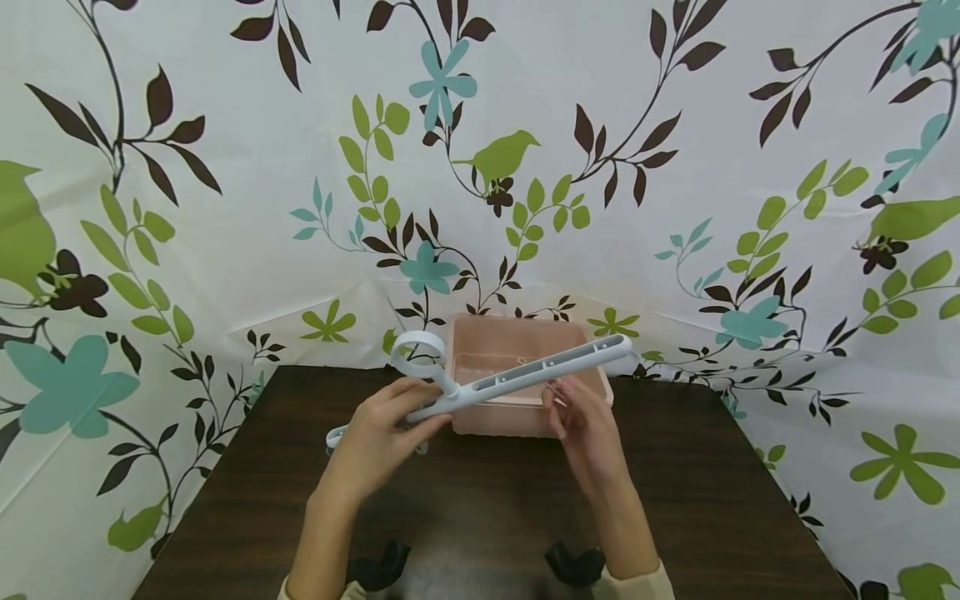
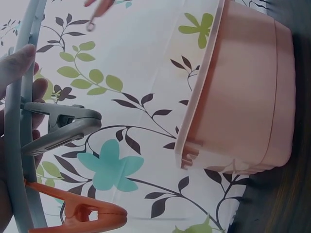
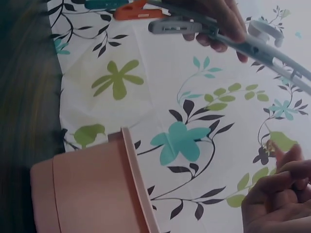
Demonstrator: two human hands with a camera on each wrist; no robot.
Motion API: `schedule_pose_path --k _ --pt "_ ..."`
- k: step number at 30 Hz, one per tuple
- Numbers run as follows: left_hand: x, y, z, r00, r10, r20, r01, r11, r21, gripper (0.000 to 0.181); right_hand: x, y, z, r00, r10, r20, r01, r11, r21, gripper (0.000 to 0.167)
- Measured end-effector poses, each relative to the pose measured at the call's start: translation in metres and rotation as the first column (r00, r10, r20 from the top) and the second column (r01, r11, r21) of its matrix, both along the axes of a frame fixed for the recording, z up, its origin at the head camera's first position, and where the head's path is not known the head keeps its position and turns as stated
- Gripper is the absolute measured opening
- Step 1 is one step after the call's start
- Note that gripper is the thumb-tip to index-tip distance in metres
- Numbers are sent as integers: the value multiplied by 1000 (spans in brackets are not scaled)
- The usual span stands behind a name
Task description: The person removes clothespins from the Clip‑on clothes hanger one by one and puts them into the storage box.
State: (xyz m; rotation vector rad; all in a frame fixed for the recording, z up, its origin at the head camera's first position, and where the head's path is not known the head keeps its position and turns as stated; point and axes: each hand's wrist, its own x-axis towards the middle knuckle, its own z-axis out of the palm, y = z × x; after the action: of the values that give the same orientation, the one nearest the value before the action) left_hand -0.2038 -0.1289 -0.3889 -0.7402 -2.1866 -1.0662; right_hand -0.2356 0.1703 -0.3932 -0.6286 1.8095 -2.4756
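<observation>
My left hand [image 1: 382, 433] grips a pale blue-grey plastic clip hanger [image 1: 540, 367] near its ring hook [image 1: 417, 354], holding it tilted above the table. From the bar hang a grey clothespin [image 2: 65, 124], an orange clothespin [image 2: 85, 211] and a teal one [image 3: 104, 4]; the bar's other end carries none. Just below that end, my right hand [image 1: 588, 425] pinches a small pinkish piece [image 2: 91, 26] with a ring-like tip. Its full shape is hidden by the fingers. Behind both hands stands a pink plastic bin [image 1: 502, 421], partly covered by the hanger.
The dark wooden table [image 1: 480, 508] ends at a wall of leaf-and-bird patterned cloth [image 1: 480, 167]. Two black curved objects [image 1: 378, 567] show at the near edge, between the forearms. Small things inside the bin are too unclear to name.
</observation>
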Motion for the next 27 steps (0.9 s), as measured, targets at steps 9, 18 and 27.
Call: schedule_pose_path --k 9,18,27 --pt "-1 -1 0 999 17 33 -16 1000 -19 34 -20 11 3 994 -112 -12 112 991 68 39" --pt "0 -2 1 994 37 107 -33 999 -31 36 -58 19 2 935 -317 -160 355 829 433 36" --pt "1 -2 2 992 27 122 -24 999 -29 34 -78 21 -8 891 -301 -341 451 492 745 48"
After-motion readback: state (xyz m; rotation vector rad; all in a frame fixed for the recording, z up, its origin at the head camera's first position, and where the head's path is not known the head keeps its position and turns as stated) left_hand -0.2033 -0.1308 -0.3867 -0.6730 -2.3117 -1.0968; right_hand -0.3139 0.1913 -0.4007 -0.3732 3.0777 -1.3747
